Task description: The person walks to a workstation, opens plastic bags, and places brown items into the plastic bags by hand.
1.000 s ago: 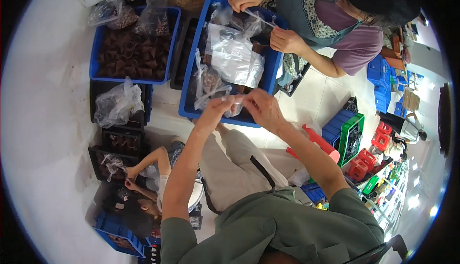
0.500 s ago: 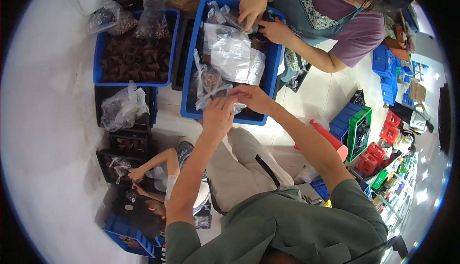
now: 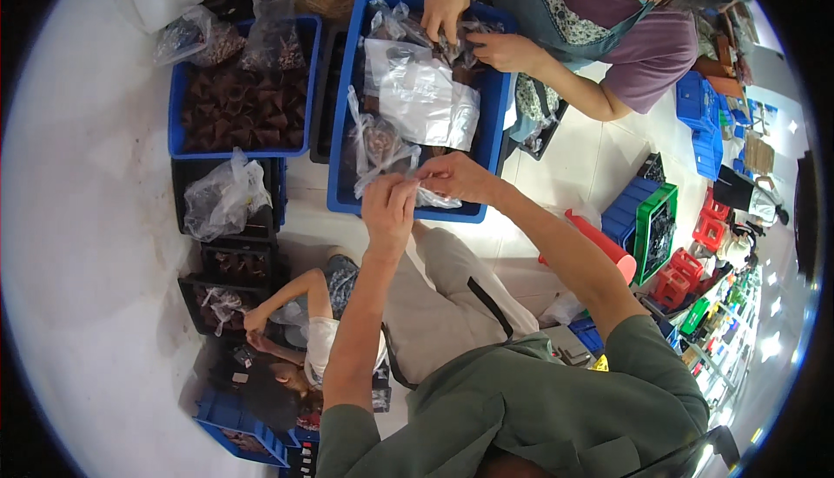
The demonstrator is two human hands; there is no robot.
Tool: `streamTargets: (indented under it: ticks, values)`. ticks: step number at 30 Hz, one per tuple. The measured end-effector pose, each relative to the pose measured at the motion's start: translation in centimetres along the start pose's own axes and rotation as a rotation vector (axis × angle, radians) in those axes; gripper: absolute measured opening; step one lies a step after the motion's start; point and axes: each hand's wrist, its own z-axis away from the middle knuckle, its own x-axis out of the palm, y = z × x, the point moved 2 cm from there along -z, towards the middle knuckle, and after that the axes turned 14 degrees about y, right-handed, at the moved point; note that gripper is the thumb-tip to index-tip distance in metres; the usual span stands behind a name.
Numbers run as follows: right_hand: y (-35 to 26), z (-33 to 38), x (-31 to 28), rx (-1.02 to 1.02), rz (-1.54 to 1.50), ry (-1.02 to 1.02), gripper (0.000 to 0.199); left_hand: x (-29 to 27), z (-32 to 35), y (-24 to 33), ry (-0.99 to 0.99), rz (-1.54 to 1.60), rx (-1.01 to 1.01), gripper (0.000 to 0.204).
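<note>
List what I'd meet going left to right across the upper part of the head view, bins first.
Blue bin of dark brown pieces → blue bin with clear plastic bags → left hand → right hand, both pinching a small clear bag → co-worker's purple sleeve → green crate.

A small clear plastic bag (image 3: 388, 158), crinkled and glossy, is pinched at its top edge between the left hand (image 3: 388, 206) and the right hand (image 3: 458, 178), both closed on the film. It holds a clump of dark brown pieces (too small to tell what kind) and hangs slack, tilted away from the hands, over the near end of the blue rectangular plastic crate (image 3: 349, 105). Its lower part lies just beside other clear bags inside that crate; whether it touches them cannot be told
</note>
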Motion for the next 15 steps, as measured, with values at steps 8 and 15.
streamTargets:
  ticks: [8, 15]
  values:
    - [-2.8, 2.5, 0.7, -0.9, 0.598, 0.667, 0.009, 0.3, 1.4, -0.2, 0.05, 0.025, -0.119, 0.028]
    - [-1.8, 3.0, 0.3, -0.311, 0.061, 0.379, 0.019, 0.3, 2.4, -0.9, 0.068, 0.029, -0.189, 0.032]
